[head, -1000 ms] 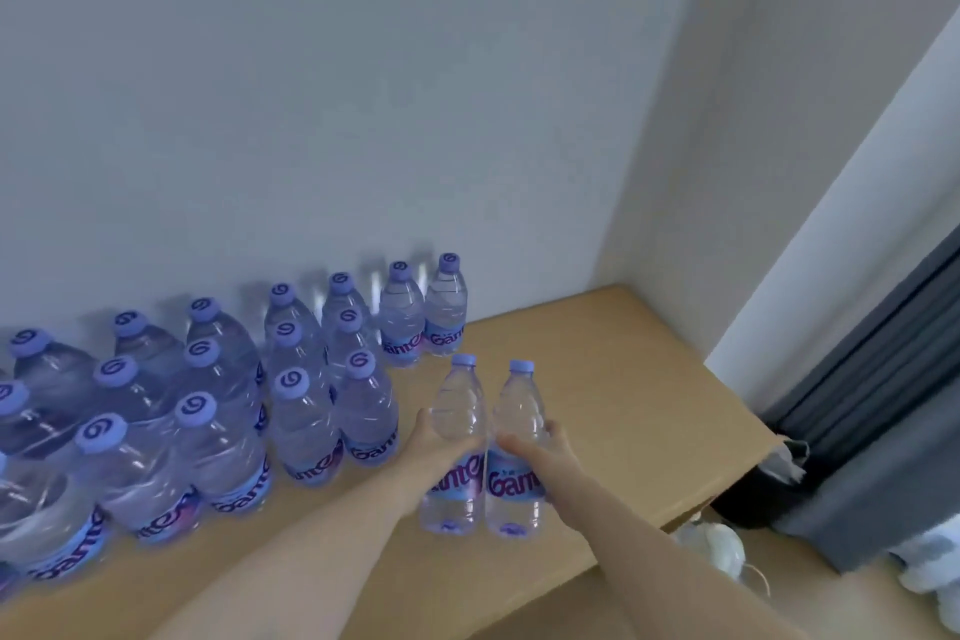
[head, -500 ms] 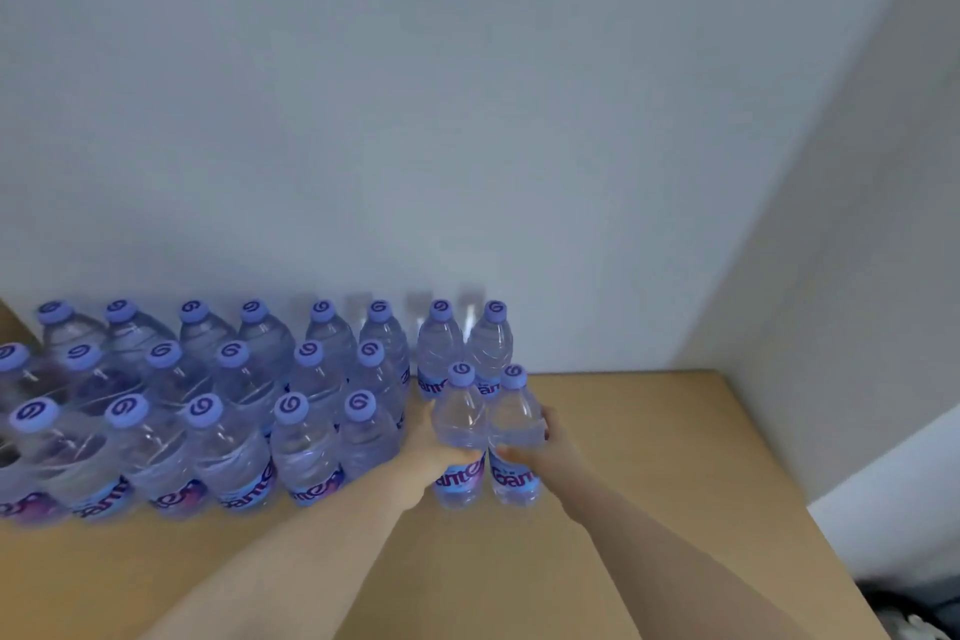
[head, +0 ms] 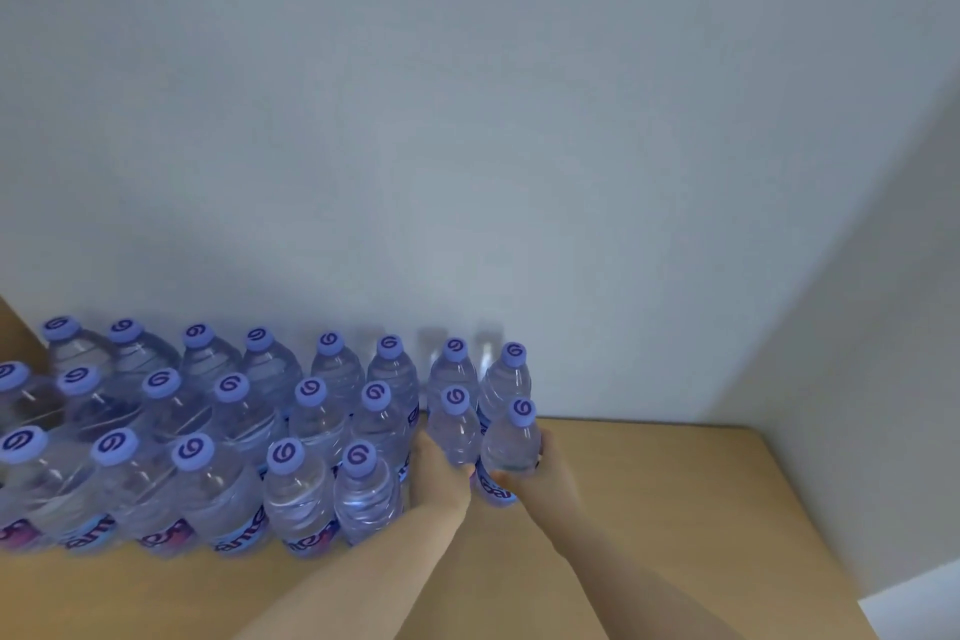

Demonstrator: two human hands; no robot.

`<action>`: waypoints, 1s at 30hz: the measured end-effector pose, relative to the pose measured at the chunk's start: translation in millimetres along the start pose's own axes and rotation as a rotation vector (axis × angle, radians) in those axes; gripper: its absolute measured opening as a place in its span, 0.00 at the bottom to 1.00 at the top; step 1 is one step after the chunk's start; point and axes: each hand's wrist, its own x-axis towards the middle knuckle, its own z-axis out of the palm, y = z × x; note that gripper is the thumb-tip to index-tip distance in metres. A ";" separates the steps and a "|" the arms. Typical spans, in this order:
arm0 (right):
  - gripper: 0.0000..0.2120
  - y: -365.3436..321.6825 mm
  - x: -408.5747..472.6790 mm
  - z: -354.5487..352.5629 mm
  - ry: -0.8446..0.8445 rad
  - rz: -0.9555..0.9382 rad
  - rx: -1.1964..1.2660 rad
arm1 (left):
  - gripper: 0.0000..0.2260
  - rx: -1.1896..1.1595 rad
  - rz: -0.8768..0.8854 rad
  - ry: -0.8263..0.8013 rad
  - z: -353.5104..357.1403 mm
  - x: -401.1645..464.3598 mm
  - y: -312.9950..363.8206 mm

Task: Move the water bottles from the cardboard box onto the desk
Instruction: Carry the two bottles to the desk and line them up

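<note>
The left hand (head: 441, 470) and right hand (head: 530, 476) each wrap their fingers around one water bottle (head: 457, 426), held upright at the right end of the middle row of bottles (head: 234, 431) on the desk (head: 649, 509). Gripping low on the bodies probably lets both bottles seat flush beside their neighbours. The cardboard box is out of view.

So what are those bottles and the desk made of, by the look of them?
The water bottles look like thin clear plastic: see-through, glossy, with ribbed walls. Their caps seem opaque matte purple plastic. The desk looks like light wood or wood-look laminate, smooth and matte; which one cannot be told.
</note>
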 end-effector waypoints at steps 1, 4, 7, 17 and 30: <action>0.11 -1.2 1.9 1.9 0.000 -0.007 -0.009 | 0.13 0.023 -0.028 -0.001 0.8 0.7 -2.1; 0.10 -2.9 6.0 6.7 -0.015 -0.033 -0.023 | 0.20 0.087 -0.085 -0.013 1.2 2.8 -7.4; 0.13 -1.7 7.6 9.9 -0.005 -0.025 -0.014 | 0.24 0.044 -0.072 0.005 0.9 0.6 -12.6; 0.15 -1.7 7.4 13.5 0.035 -0.013 -0.089 | 0.25 0.069 -0.066 0.041 2.7 -3.4 -14.2; 0.27 15.7 3.3 26.4 0.065 0.078 -0.117 | 0.17 0.022 -0.208 0.041 3.8 1.2 2.5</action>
